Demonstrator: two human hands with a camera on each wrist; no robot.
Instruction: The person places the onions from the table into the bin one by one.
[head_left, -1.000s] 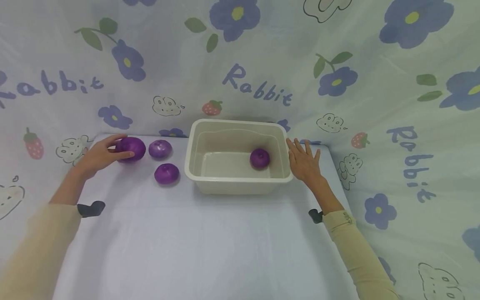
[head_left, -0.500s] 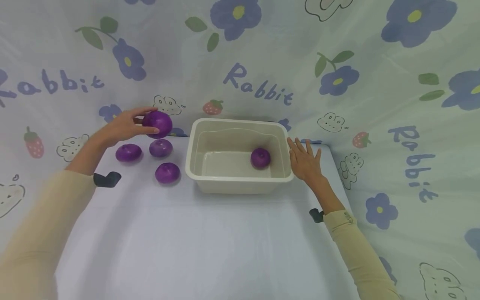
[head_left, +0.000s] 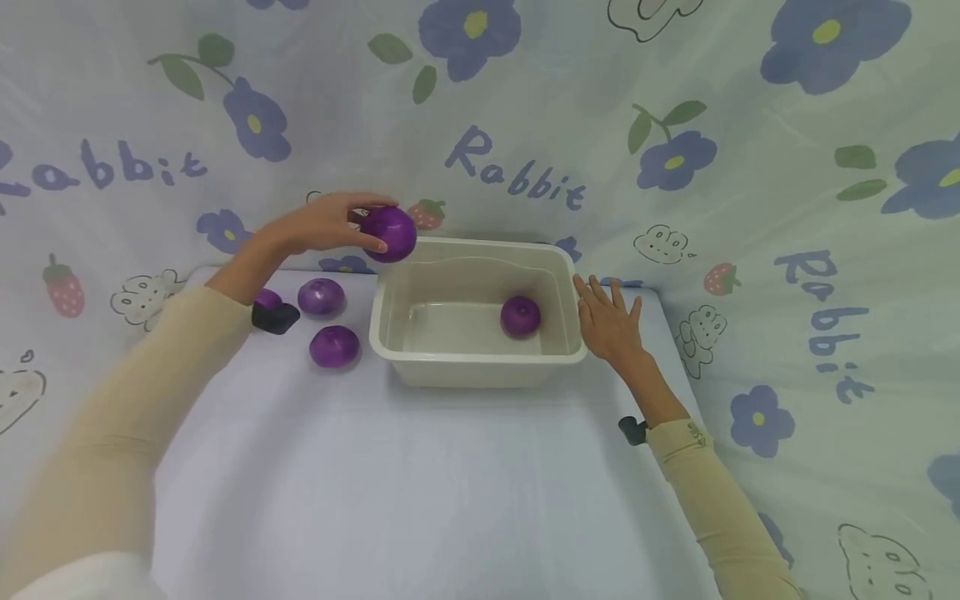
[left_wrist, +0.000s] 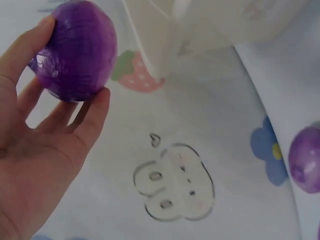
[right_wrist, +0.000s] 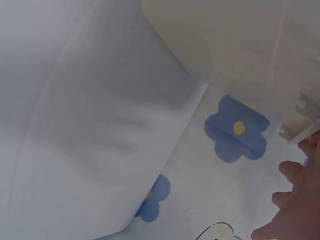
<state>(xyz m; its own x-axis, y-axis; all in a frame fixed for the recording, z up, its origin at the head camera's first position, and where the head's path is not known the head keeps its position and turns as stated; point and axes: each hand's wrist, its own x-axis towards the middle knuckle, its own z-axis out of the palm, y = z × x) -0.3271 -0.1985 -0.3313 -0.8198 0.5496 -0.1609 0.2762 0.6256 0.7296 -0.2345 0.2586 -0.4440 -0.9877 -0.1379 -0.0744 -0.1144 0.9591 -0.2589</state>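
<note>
Purple onion in left hand, near cream bin

A glossy, rounded deep-purple onion-like object is held between the thumb and fingers of the bare left hand. A smooth off-white bin is cut off by the upper edge. Pale fabric is printed with a red strawberry, an outlined rabbit face and a blue flower. At right, a shiny purple round item is partly shown.
</note>
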